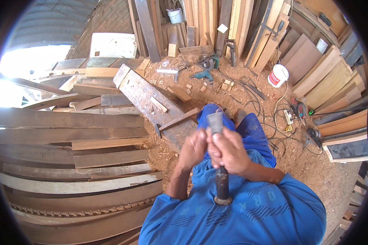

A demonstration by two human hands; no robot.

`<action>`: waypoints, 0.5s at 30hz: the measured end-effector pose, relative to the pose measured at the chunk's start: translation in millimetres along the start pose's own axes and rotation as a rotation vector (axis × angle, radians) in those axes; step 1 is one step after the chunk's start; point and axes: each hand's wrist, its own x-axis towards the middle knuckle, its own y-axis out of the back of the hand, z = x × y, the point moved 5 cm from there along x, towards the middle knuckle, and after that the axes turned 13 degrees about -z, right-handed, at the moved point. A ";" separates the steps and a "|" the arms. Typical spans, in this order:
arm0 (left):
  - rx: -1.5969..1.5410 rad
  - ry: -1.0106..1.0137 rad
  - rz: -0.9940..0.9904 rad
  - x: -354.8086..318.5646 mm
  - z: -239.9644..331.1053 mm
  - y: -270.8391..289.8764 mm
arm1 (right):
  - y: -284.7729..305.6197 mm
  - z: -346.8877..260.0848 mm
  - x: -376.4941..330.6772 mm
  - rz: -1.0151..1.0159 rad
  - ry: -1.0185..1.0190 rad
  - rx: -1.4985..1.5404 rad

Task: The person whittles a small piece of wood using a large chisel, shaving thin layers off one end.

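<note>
My right hand [229, 151] is wrapped round a chisel [222, 181]. Its wide grey blade points up and away from me, and the dark handle's butt end rests against my blue shirt. My left hand [193, 149] is beside the blade with its fingers curled in, close against the right hand. Motion blurs both hands a little, and what the left fingers grip is hidden. In front of my knees, a hammer [180, 118] with a wooden handle lies on a worn wooden bench [145, 100], near a small loose wood strip [158, 104].
Stacked boards [69, 134] fill the left side. On the shaving-covered floor are a teal power drill [202, 76], a green power tool [209, 62], tangled cables [276, 114] and a white bucket [278, 76]. A handsaw [231, 52] leans among upright planks at the back.
</note>
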 end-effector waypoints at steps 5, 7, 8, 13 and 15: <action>-0.603 0.164 0.054 -33.8 -47.7 -17.0 | -0.6 -13.5 -10.6 -0.028 0.090 -0.073; -0.674 0.055 0.114 -10.9 -23.0 -0.9 | 7.4 7.4 -2.5 0.035 -0.047 0.059; -0.672 0.054 0.120 -2.4 -19.8 2.5 | 9.2 15.6 2.0 -0.033 -0.093 0.050; -0.639 -0.071 0.146 36.3 7.8 19.5 | 2.6 14.4 24.8 -0.101 -0.080 0.165; -0.563 -0.056 0.175 39.0 16.9 24.5 | -3.3 15.7 26.6 -0.110 -0.106 0.169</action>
